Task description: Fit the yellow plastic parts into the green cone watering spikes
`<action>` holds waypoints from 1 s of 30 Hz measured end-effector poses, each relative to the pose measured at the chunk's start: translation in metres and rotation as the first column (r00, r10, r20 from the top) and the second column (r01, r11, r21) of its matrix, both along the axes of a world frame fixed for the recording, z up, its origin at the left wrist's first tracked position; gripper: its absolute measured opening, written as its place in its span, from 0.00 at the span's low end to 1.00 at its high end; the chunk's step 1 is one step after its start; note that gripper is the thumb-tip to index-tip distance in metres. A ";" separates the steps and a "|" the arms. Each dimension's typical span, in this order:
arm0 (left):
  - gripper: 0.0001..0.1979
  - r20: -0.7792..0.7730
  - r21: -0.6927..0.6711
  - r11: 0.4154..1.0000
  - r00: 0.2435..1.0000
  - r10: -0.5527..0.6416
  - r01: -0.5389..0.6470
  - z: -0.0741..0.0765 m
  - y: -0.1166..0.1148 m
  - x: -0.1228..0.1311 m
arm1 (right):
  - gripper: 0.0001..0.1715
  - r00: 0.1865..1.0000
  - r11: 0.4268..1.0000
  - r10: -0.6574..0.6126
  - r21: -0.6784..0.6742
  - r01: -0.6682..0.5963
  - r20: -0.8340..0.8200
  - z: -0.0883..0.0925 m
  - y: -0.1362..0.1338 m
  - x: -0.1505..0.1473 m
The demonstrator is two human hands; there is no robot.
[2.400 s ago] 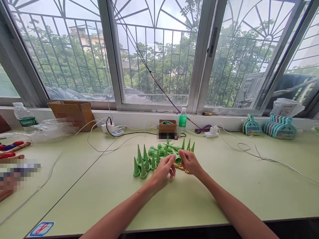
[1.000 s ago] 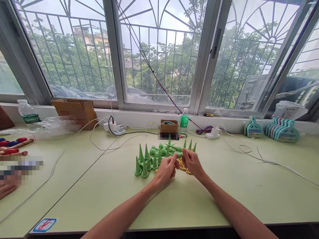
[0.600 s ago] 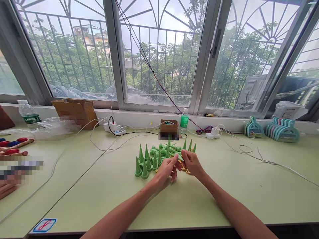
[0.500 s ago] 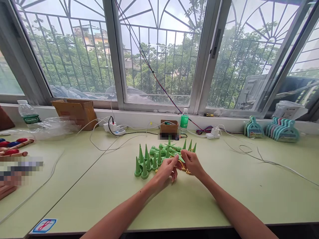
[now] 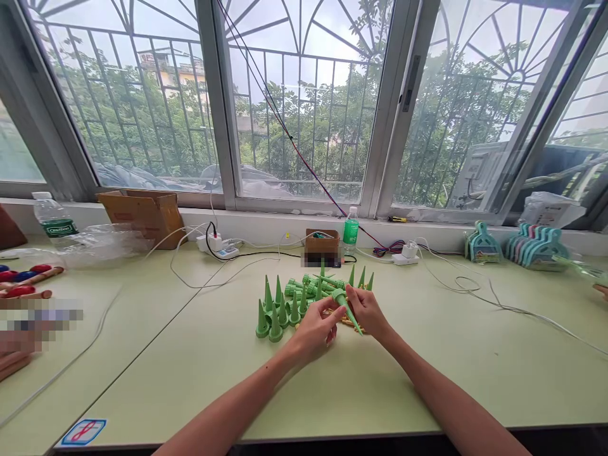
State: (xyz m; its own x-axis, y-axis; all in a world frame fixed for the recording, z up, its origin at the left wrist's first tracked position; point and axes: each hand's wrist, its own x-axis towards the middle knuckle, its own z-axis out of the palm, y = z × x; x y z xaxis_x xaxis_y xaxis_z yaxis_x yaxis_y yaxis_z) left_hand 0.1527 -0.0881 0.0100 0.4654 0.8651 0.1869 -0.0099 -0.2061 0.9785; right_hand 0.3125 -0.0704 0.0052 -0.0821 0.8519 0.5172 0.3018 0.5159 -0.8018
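Note:
A green plastic watering spike [image 5: 350, 313] is between my hands, its wide cap up and its tip slanting down to the right. My left hand [image 5: 316, 326] is closed on it near the cap with thumb and fingers. Against the cap from the other side, my right hand [image 5: 365, 310] has its fingers curled and pinched; exactly what they grip is partly hidden. Several green spikes [image 5: 274, 324] stand on their caps to the left, tips up. Others [image 5: 311, 288] lie in a pile just beyond my hands. Small yellow parts [image 5: 349, 322] are scattered beneath them.
Behind the spikes are a small cardboard box [image 5: 322, 241] and a green-labelled bottle [image 5: 351, 229]. White cables [image 5: 468, 288] run across the pale green table [image 5: 475, 367]. Teal dustpan-like items [image 5: 546, 250] stand at the back right. Part of another person's hand [image 5: 602, 291] shows at the right edge.
The spike has turned in my hands, so its cap now shows at the top and its tip points down right. Another person's hand and a green item have appeared at the right edge.

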 end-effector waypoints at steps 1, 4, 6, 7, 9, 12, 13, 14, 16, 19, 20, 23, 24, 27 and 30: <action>0.21 -0.006 0.023 1.000 1.000 0.002 -0.002 0.000 0.000 0.000 | 0.34 1.000 1.000 -0.008 -0.002 0.008 -0.003 0.000 0.000 0.000; 0.19 -0.012 0.053 0.999 1.000 0.004 -0.004 0.000 -0.001 0.000 | 0.35 1.000 1.000 -0.015 -0.013 0.015 -0.008 0.002 -0.001 0.000; 0.19 -0.021 0.062 0.998 1.000 0.016 -0.015 0.000 -0.002 0.000 | 0.36 1.000 1.000 -0.003 -0.029 0.003 -0.010 0.003 -0.002 -0.001; 0.18 -0.028 0.073 0.997 0.999 0.025 -0.023 0.001 -0.002 0.000 | 0.37 1.000 0.999 0.003 -0.036 -0.004 -0.011 0.003 -0.002 -0.001; 0.18 -0.041 0.106 0.993 0.998 0.055 -0.051 0.000 -0.002 0.001 | 0.37 1.000 0.999 0.011 -0.045 -0.012 -0.016 0.003 -0.002 -0.001; 0.17 -0.060 0.166 0.980 0.991 0.119 -0.108 -0.001 -0.002 0.001 | 0.38 0.999 0.998 0.022 -0.057 -0.023 -0.027 0.000 0.000 0.000; 0.17 -0.069 0.185 0.975 0.988 0.139 -0.125 -0.002 -0.002 0.001 | 0.38 0.999 0.997 0.028 -0.065 -0.030 -0.030 -0.001 0.000 0.000; 0.16 -0.076 0.204 0.969 0.985 0.158 -0.139 -0.003 -0.001 0.002 | 0.39 0.999 0.997 0.035 -0.075 -0.037 -0.032 -0.001 0.001 0.000; 0.14 -0.090 0.239 0.958 0.979 0.182 -0.156 -0.005 0.000 0.002 | 0.39 0.998 0.995 0.041 -0.092 -0.045 -0.036 -0.002 0.001 -0.001; 0.13 -0.096 0.275 0.947 0.975 0.198 -0.166 -0.008 0.002 0.002 | 0.39 0.998 0.994 0.038 -0.100 -0.042 -0.044 -0.001 0.000 -0.002; 0.13 -0.095 0.280 0.946 0.975 0.199 -0.166 -0.009 0.002 0.002 | 0.39 0.998 0.994 0.036 -0.098 -0.040 -0.050 0.000 0.000 -0.003; 0.12 -0.086 0.281 0.943 0.974 0.211 -0.179 -0.008 0.002 0.002 | 0.39 0.997 0.995 0.034 -0.088 -0.040 -0.067 0.000 -0.001 -0.005; 0.12 -0.083 0.279 0.942 0.973 0.217 -0.187 -0.008 0.002 0.003 | 0.39 0.997 0.996 0.033 -0.086 -0.039 -0.070 0.000 -0.001 -0.005; 0.11 -0.070 0.265 0.944 0.973 0.221 -0.195 -0.005 0.001 0.004 | 0.39 0.996 0.996 0.036 -0.081 -0.043 -0.077 -0.001 -0.001 -0.006; 0.14 -0.043 0.224 0.954 0.976 0.215 -0.200 -0.002 0.001 0.005 | 0.38 0.994 0.996 0.056 -0.068 -0.063 -0.095 -0.002 -0.001 -0.007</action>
State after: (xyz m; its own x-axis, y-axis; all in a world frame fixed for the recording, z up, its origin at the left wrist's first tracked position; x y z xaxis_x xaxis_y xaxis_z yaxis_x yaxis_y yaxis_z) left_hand 0.1576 -0.0873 0.0079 0.2977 0.8860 0.3556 0.1187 -0.4039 0.9071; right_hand 0.3060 -0.0712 0.0033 -0.0881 0.8816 0.4637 0.1951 0.4718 -0.8599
